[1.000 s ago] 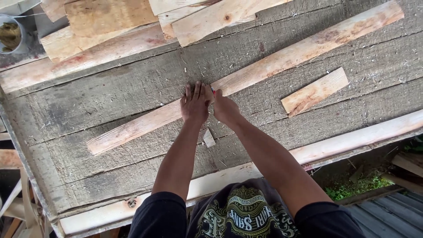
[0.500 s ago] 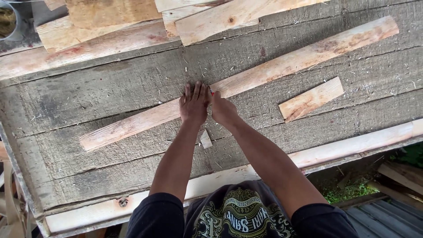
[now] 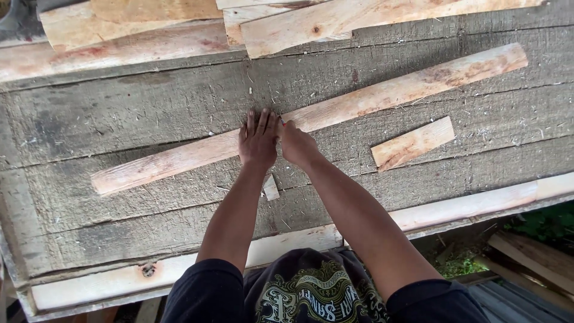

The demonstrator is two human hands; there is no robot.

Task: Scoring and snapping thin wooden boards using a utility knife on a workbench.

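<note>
A long pale wooden strip (image 3: 382,96) lies slantwise across the grey weathered planks (image 3: 119,119). My left hand (image 3: 258,140) presses flat on the middle of the strip, fingers stretched forward and close together. My right hand (image 3: 297,143) sits right beside it on the strip, touching the left hand, with its fingers curled under. A tiny reddish tip shows at its fingertips, but what it is stays hidden. A small wood chip (image 3: 271,187) lies on the planks just below my left wrist.
A short offcut (image 3: 412,143) lies to the right of my hands. Several pale boards (image 3: 311,24) are stacked along the far edge. A light rail (image 3: 466,206) runs along the near edge, with scrap wood and grass (image 3: 538,239) below at the right.
Both hands stay together on the middle of the strip. Only the view has drifted a little, so the strip sits slightly differently in the picture.
</note>
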